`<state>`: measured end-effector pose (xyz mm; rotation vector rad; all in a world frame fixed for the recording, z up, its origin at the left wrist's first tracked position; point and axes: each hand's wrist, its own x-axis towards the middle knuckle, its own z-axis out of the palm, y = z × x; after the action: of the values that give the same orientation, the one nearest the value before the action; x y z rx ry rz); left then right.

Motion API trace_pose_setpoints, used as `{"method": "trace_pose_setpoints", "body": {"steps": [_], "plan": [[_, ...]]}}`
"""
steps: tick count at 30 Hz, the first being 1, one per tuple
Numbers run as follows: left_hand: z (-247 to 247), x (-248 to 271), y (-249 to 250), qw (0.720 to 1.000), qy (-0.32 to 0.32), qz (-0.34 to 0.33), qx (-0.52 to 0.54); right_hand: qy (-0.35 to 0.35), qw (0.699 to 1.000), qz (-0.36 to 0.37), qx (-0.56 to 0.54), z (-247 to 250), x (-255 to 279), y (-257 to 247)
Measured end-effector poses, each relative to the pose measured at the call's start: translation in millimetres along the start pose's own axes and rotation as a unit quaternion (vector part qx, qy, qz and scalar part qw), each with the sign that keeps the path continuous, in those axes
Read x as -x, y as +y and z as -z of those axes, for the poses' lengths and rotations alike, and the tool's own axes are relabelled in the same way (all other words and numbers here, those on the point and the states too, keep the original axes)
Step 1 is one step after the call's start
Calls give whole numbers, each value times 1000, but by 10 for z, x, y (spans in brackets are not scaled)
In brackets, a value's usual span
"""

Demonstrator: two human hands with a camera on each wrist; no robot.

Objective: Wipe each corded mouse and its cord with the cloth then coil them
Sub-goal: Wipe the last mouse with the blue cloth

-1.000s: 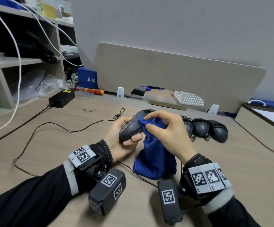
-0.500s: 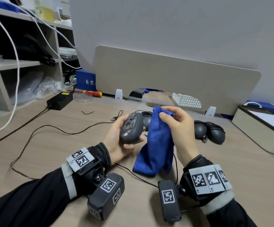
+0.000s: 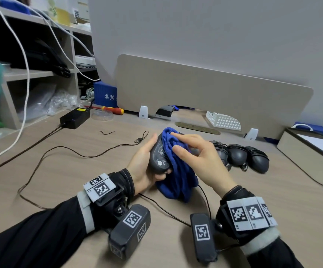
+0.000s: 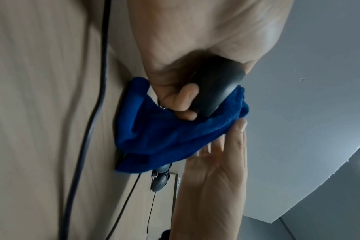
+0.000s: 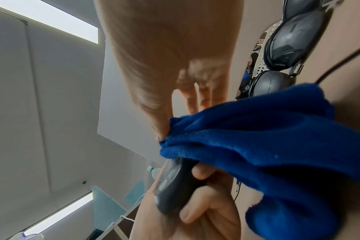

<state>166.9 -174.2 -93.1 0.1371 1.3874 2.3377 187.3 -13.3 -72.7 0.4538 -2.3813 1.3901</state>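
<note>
Over the beige wooden desk (image 3: 234, 190), the curled left hand (image 3: 143, 163) clamps the dark grey corded mouse (image 3: 157, 155) underside-up, long axis pointing away; the right hand (image 3: 201, 161), fingers straight, presses the blue fleece cloth (image 3: 176, 171) against its right flank.

mouse (image 3: 157, 157) in my left hand (image 3: 143, 167) | cloth (image 3: 176, 171) between it and my right hand (image 3: 201, 161) | coiled mice (image 3: 240, 155) right, on desk (image 3: 79, 171)

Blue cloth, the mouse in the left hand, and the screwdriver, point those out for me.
blue cloth (image 3: 178, 176): head view, on the hanging folds below the mouse.
mouse (image 3: 157, 157): head view, on its exposed underside beside the cloth.
screwdriver (image 3: 112, 109): head view, on its red and yellow handle.
</note>
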Motion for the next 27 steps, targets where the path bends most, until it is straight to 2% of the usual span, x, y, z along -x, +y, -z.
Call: {"method": "trace_pose_setpoints", "body": {"steps": [5, 7, 11, 14, 16, 18, 20, 22, 25, 27], "plan": [[13, -23, -27, 999, 4, -8, -38, -41, 994, 20, 97, 23, 2, 9], [31, -47, -42, 999, 14, -19, -44, -37, 995, 35, 84, -7, 6, -3], [24, -59, -61, 1000, 23, -15, -6, -14, 999, 10, 50, -28, -19, -10], [2, -29, -23, 1000, 12, -19, 13, -55, 997, 2, 54, -30, -53, -132], [20, -17, -8, 999, 12, -26, 18, -91, 988, 7, 127, -59, -91, -198], [39, -9, 27, 999, 17, -28, 19, -69, 981, 50, 174, -90, -161, -237], [52, -1, 76, 999, 14, -35, 16, -14, 984, 89, 150, -65, -226, -226], [75, -11, 130, 998, -11, -57, 19, 16, 987, 96, 132, -39, -272, -214], [109, -39, 169, 997, -21, -65, 41, -2, 993, 75, 89, -9, -275, -201], [120, -67, 174, 997, -15, -68, 43, -10, 990, 108, 85, -31, -265, -216]]}}
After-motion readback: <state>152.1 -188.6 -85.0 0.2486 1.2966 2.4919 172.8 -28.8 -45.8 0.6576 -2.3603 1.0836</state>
